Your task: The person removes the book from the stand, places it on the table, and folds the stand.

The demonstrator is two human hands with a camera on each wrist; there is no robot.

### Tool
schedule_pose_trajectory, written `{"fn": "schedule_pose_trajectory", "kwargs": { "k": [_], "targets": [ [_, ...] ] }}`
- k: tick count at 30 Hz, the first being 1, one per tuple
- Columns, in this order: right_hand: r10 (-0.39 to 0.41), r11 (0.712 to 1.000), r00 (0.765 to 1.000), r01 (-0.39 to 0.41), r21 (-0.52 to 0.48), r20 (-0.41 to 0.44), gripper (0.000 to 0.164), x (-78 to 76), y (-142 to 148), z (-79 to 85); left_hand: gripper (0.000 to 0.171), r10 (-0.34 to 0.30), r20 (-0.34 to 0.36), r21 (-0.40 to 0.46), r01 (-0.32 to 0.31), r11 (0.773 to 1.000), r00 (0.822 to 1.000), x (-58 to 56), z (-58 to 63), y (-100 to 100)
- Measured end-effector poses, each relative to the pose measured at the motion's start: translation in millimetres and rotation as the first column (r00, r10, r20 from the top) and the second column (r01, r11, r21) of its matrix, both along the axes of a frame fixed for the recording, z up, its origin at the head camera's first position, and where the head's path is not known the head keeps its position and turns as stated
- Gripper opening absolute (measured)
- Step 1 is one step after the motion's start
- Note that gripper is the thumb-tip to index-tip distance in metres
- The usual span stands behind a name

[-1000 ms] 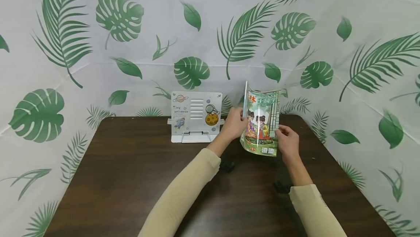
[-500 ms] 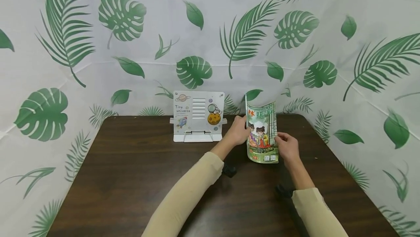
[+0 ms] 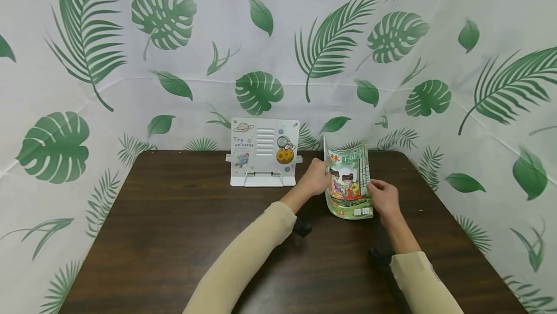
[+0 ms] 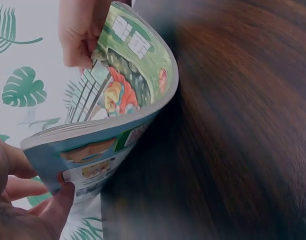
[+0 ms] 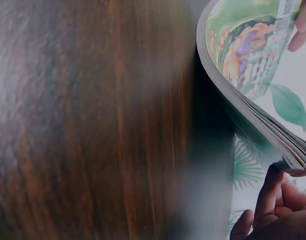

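Both hands hold a green magazine (image 3: 350, 203) upright over the table's right half, its cover with two drawn children facing me. The left hand (image 3: 316, 177) grips the left edge, and the right hand (image 3: 385, 199) pinches the right edge. Between them the magazine (image 4: 138, 75) bows in a deep curve, as the left wrist view shows, with its lower edge close over the dark wood. There the left thumb (image 4: 60, 205) presses on the blue back cover. In the right wrist view, the fingers of the right hand (image 5: 280, 210) lie at the stacked page edges.
A white bookstand (image 3: 264, 159) with space cartoons and the words "Tiny universe" stands at the back of the dark wooden table (image 3: 174, 236), left of the magazine. A leaf-printed cloth (image 3: 196, 24) hangs behind. Black wrist devices (image 3: 302, 228) show at both sleeves.
Both hands have lowered the magazine toward the table, mostly in the first half second. They keep their grip on its two edges. The bookstand stays in place.
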State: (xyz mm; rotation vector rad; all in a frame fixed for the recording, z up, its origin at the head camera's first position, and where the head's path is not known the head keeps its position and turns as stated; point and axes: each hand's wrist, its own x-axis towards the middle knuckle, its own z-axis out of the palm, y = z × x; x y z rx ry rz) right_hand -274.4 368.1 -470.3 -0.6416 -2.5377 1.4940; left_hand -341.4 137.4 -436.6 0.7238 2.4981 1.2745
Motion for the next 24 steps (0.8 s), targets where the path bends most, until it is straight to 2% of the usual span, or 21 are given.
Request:
{"fn": "schedule_pose_trajectory", "kwargs": {
  "k": [3,4,8,11,13,15,18,21,24],
  "targets": [
    [-0.002,1.000,1.000,0.002,-0.002,0.006,0.052,0.1,2,-1.8,0.053,-0.010,-0.014,-0.039,0.009,0.999,1.000,-7.0,-6.8,0],
    [-0.004,1.000,1.000,0.004,0.002,0.009,0.052,0.2,3,-2.8,0.054,-0.005,-0.044,-0.071,0.002,0.997,0.999,-7.7,-7.2,2],
    [0.001,1.000,0.999,-0.002,0.026,0.034,0.053,2.3,11,-7.9,0.034,0.002,-0.154,-0.165,-0.027,0.986,0.988,-41.3,-52.4,18],
    [0.010,0.999,0.999,-0.012,0.041,0.050,0.052,4.6,16,-10.6,0.031,0.016,-0.141,-0.215,-0.046,0.976,0.990,-51.3,-68.1,20],
    [0.013,0.998,0.998,-0.017,0.063,0.054,0.051,5.9,18,-11.8,0.033,0.024,-0.085,-0.234,-0.043,0.971,0.996,-39.0,-54.9,13],
    [0.010,0.996,0.998,-0.016,0.091,0.056,0.048,6.8,19,-12.6,0.036,0.031,-0.017,-0.241,-0.034,0.970,0.999,-21.5,-35.8,5],
    [0.009,0.989,0.998,-0.018,0.145,0.062,0.045,6.9,21,-12.7,0.044,0.035,0.034,-0.258,-0.025,0.966,0.999,-2.1,-18.9,-4],
    [0.015,0.981,0.997,-0.030,0.194,0.079,0.044,6.7,24,-11.8,0.049,0.033,0.051,-0.290,-0.017,0.957,0.998,7.1,-11.4,-8],
    [0.030,0.968,0.993,-0.056,0.244,0.110,0.044,6.1,28,-11.4,0.050,0.029,0.062,-0.310,-0.009,0.951,0.998,9.3,-8.6,-8]
  ]
}}
